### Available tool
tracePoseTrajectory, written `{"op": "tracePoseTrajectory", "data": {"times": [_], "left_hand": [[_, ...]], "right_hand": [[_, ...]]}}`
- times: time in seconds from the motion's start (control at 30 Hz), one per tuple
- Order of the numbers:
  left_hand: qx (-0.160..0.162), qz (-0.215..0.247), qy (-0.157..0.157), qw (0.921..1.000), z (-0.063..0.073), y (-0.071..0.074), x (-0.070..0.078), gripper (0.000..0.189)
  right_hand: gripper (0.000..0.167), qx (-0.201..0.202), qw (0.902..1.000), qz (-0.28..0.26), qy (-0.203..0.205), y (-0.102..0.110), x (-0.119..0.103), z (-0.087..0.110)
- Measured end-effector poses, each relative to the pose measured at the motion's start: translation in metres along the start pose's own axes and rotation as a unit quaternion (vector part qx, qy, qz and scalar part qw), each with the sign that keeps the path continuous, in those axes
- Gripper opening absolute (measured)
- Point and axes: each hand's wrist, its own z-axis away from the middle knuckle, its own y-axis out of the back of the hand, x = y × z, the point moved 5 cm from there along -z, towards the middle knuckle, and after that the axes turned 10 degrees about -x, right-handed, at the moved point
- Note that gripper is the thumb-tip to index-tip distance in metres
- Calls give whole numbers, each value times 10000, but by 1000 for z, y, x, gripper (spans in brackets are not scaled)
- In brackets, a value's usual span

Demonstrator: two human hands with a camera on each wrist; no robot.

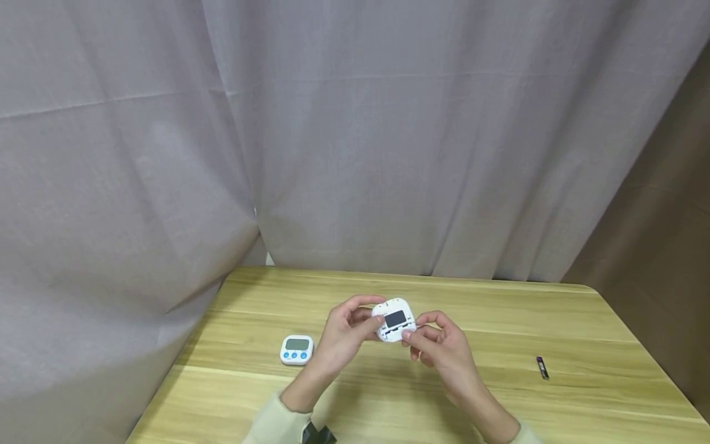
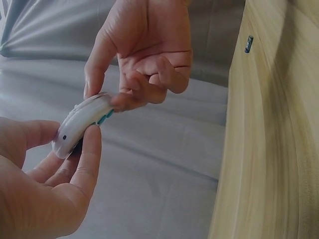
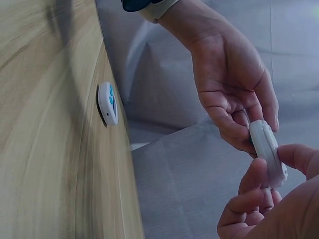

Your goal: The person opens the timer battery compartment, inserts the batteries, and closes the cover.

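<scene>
White timer point(image 1: 396, 319) aloft: the left hand point(image 1: 348, 333) and right hand point(image 1: 445, 347) are pinching its opposite sides between thumbs and bent fingers, above a wooden table point(image 1: 255, 305) where a battery point(image 1: 542, 368) is lying.

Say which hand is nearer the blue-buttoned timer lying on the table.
Left. In the head view, the left hand is just right of the timer; the right hand is farther right, beyond the left.

Two hands point(image 1: 346, 334) point(image 1: 448, 346), two timers point(image 1: 396, 318) point(image 1: 296, 349), one battery point(image 1: 542, 368), one table point(image 1: 222, 382)
</scene>
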Motion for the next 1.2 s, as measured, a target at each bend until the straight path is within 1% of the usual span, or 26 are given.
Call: {"op": "tracePoseTrajectory", "data": {"times": [0.23,0.4,0.5,0.63,0.8,1.07,1.2], "left_hand": [[10,-30,12,10000,0,-1,-1,35],[-31,-40,12,10000,1,-3,-1,34],[-41,-39,39,10000,2,-3,-1,34],[-64,-51,45,10000,3,-3,0,34],[-134,-199,-13,9997,2,-5,1,33],[-114,-439,-80,9989,5,-9,6,32],[-126,-267,-87,9995,5,-10,6,32]], "right_hand": [[38,-176,9998,-71,-108,-2,2,0],[42,-396,9989,-226,56,-4,2,2],[45,-455,9984,-276,198,-4,1,2],[47,-417,9983,-236,318,-4,0,3],[47,-433,9980,-254,389,-5,-2,4],[47,-354,9986,-314,250,-6,-3,6],[42,-413,9969,-454,486,-5,0,6]]}}
